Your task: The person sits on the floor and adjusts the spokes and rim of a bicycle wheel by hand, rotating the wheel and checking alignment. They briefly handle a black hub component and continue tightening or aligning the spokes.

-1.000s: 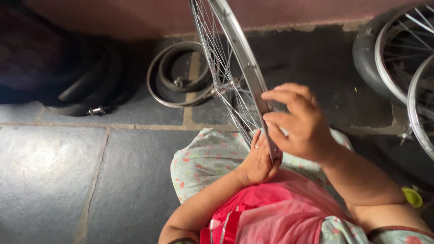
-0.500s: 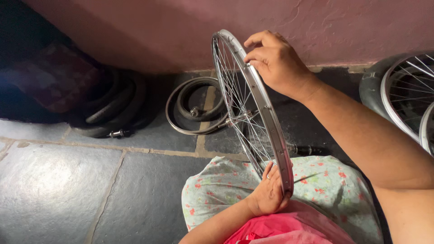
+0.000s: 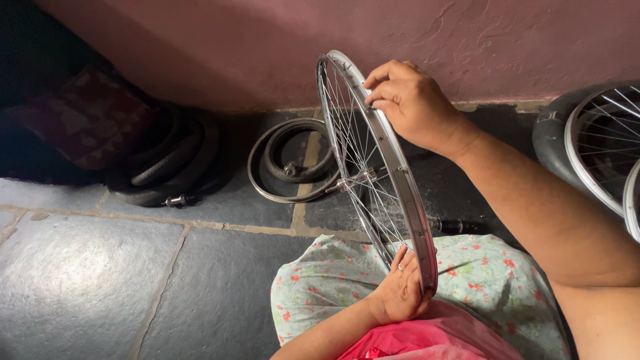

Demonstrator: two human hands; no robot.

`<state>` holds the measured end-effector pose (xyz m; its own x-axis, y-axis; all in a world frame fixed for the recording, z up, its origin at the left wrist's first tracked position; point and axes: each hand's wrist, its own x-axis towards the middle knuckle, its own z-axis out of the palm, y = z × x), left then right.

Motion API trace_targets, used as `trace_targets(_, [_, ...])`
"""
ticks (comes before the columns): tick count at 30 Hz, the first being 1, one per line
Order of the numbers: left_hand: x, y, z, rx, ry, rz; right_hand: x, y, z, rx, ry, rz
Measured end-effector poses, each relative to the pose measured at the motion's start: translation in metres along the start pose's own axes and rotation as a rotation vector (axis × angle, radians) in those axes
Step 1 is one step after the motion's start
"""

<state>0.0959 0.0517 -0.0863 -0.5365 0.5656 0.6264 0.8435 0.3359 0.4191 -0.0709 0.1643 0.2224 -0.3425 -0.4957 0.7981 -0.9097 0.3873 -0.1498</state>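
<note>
Stone tile floor (image 3: pixel 100 287) and pink wall (image 3: pixel 507 40) are seen behind. Spoked wheel rim (image 3: pixel 390 157) is held upright on edge over the floral-clothed lap (image 3: pixel 487 280). Top of rim is gripped by right hand (image 3: pixel 410 103), fingers curled over it. Lower rim is pinched by left hand (image 3: pixel 400 293), fingers closed. Coiled inner tubes (image 3: pixel 287 163) lie on floor just behind; dark tyres (image 3: pixel 167 160) stacked left. No containers seen.
</note>
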Motion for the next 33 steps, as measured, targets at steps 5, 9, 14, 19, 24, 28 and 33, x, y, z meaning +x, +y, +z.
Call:
trace_targets(5, [-0.002, -0.002, 0.0, 0.004, 0.005, 0.02, 0.004, -0.008, -0.001, -0.082, 0.0, -0.055])
trace_targets(9, [-0.006, -0.006, 0.003, 0.021, -0.001, 0.04, -0.002, -0.014, -0.001, -0.109, -0.023, -0.076])
trace_targets(14, [-0.005, -0.016, 0.008, 0.102, -0.039, 0.048, -0.021, -0.013, 0.007, -0.153, 0.113, -0.076])
trace_targets(19, [-0.015, -0.038, -0.003, 0.164, -0.102, 0.117, -0.045, -0.013, 0.031, 0.369, 0.038, 0.489])
trace_targets(24, [-0.036, -0.038, -0.027, 0.112, 0.064, 0.131, -0.072, -0.019, 0.037, 0.653, 0.089, 0.543])
trace_targets(28, [-0.028, -0.006, -0.04, -0.027, 0.401, 0.035, -0.087, -0.025, 0.034, 0.564, 0.166, 0.384])
trace_targets(33, [0.006, 0.015, -0.038, 0.084, 0.4, -0.016, -0.106, -0.042, 0.045, 0.315, 0.17, 0.43])
